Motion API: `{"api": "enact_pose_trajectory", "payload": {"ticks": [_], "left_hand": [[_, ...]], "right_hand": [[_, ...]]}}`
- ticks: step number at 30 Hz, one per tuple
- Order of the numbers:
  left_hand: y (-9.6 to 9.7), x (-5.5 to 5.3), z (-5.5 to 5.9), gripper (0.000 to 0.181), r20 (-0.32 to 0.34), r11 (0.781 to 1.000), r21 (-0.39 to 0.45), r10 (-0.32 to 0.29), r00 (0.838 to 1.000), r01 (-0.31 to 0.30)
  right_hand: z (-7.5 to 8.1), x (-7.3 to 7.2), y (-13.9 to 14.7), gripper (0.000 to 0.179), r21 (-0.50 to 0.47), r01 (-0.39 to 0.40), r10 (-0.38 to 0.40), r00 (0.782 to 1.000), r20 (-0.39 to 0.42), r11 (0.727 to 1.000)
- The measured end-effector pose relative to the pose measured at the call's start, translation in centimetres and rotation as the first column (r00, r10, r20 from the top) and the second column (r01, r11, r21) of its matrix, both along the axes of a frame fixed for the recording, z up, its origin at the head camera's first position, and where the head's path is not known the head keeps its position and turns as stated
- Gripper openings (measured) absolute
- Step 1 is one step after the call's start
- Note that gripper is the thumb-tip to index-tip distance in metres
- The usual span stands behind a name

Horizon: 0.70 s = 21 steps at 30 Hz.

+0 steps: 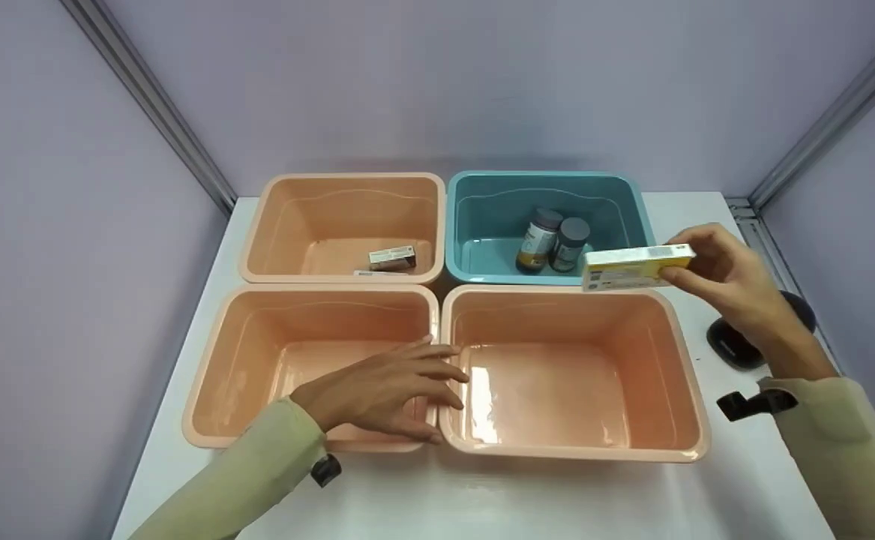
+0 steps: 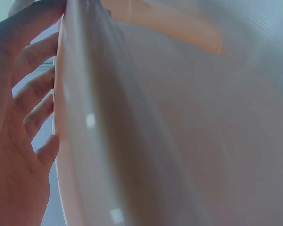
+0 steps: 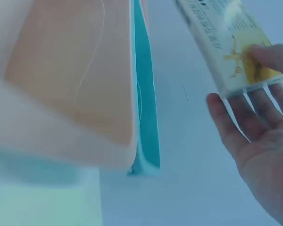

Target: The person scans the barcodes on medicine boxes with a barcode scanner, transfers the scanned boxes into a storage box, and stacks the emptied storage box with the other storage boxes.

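My right hand pinches one end of a white and yellow medicine box, thumb on its near face. The box is held level over the front rim of the teal bin and the back rim of the front right peach bin. In the right wrist view the medicine box shows printed characters and a yellow panel. My left hand, fingers spread and relaxed, hovers over the rims where the front left peach bin meets its right neighbour. It holds nothing.
Two dark-capped bottles stand in the teal bin. In the back left peach bin lie a small box and another flat white piece. A black rounded object sits on the white table beneath my right forearm. Walls enclose the table.
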<state>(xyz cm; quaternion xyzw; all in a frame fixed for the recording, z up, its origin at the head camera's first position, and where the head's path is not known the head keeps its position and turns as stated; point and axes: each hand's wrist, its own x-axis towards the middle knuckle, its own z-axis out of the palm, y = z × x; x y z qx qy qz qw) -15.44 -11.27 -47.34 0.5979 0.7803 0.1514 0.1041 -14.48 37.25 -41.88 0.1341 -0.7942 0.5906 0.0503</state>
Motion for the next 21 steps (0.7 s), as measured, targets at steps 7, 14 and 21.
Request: {"api": "enact_pose_trajectory", "payload": {"ticks": [7,14,21], "left_hand": [[0.0,0.0,0.1,0.049,0.027,0.999,-0.037,0.018,0.999,-0.017],[0.2,-0.1,0.1,0.049,0.034,0.998,-0.06,0.025,0.999,-0.023],[0.1,-0.1,-0.1,0.048,0.034,0.998,-0.058,0.031,0.999,-0.029]], "right_hand": [[-3.3,3.1,4.4,0.035,-0.355,0.243,-0.196,0.967,0.163,0.903],[-7.1,5.7,6.1,0.035,-0.625,0.448,-0.315,0.894,0.318,0.64],[-10.4,7.6,6.9,0.028,-0.604,0.62,-0.337,0.783,0.523,0.501]]}}
